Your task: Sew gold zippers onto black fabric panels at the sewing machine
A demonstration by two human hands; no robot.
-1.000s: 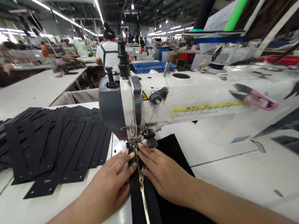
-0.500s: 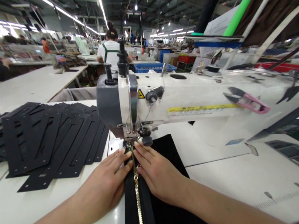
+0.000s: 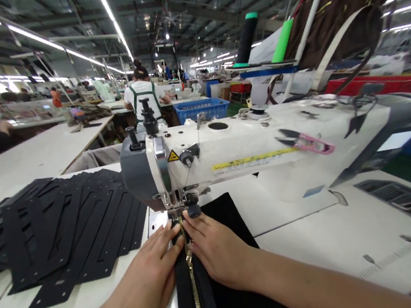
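A white sewing machine stands across the table, its needle foot over a black fabric piece. A gold zipper runs down the fabric toward me. My left hand lies flat to the left of the zipper, fingers stretched toward the foot. On the zipper's right side, my right hand presses the fabric flat, its fingertips just under the foot. Both hands are open and pressing down, gripping nothing.
Several black cut-out panels lie fanned out on the table to my left. Pink thread snips rest on the machine's arm. A black and a green thread cone stand behind. Other workers sit at tables farther back.
The zipper and fabric have fed forward under the foot, with both hands following toward the needle. My view has tilted upward, so everything sits lower in the picture.
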